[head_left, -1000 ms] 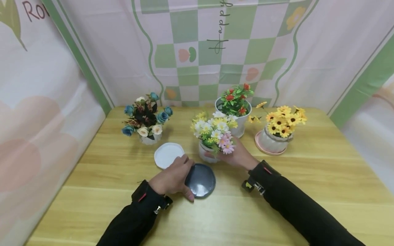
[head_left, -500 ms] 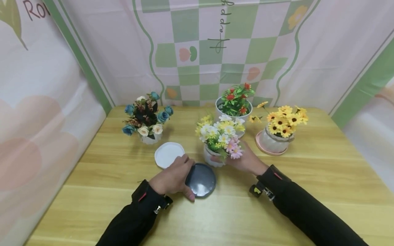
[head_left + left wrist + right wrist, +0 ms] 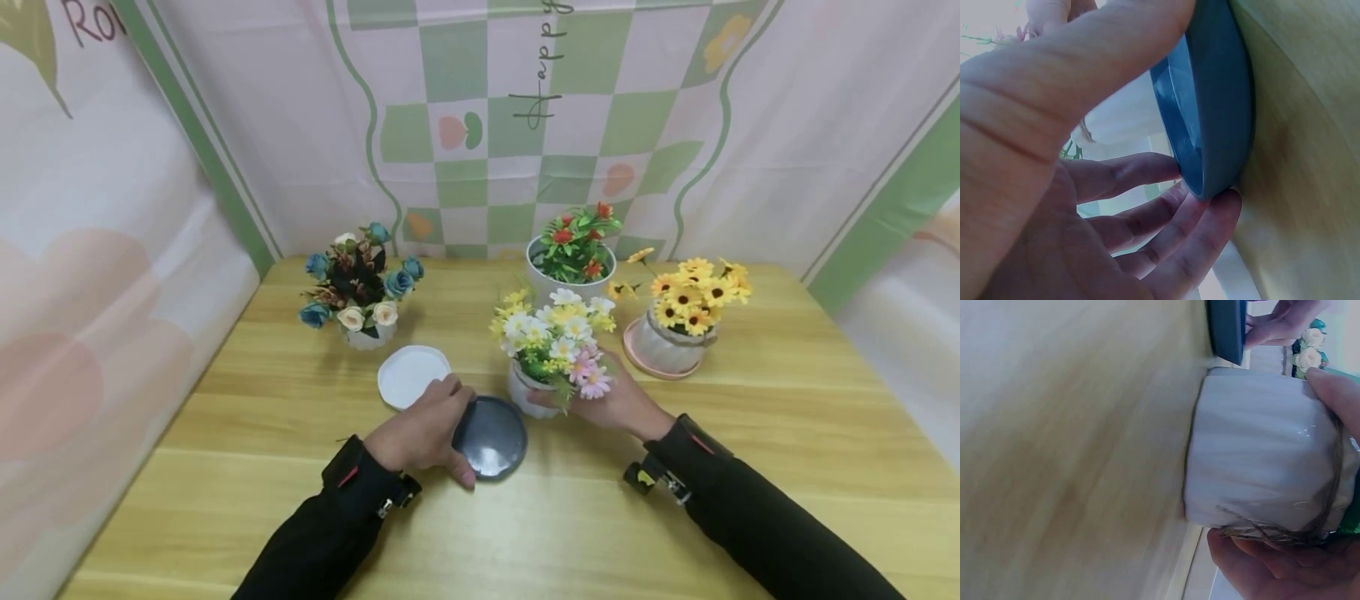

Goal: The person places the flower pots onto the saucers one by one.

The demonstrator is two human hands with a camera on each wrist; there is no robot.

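Note:
My left hand [image 3: 427,429] holds a dark grey round saucer [image 3: 491,440] by its rim, thumb at the near side and fingers at the far side. In the left wrist view the saucer [image 3: 1222,106] has a raised wall, and fingertips touch its edge. My right hand [image 3: 618,400] grips a white flower pot [image 3: 531,396] of white, yellow and pink daisies, just right of the saucer. The right wrist view shows this ribbed pot [image 3: 1254,450] upright between thumb and fingers, twine tied round its upper part, its base at the tabletop.
A white saucer [image 3: 408,379] lies behind my left hand. Potted blue and cream roses [image 3: 360,287] stand back left. A white pot with red flowers [image 3: 573,258] is behind the daisies. Yellow flowers [image 3: 693,296] in a grey pot sit on a pink saucer [image 3: 648,365] at right.
My right hand has brought the daisy pot rightward and toward me, away from behind the dark saucer to its right side. The left hand and dark saucer stay in place.

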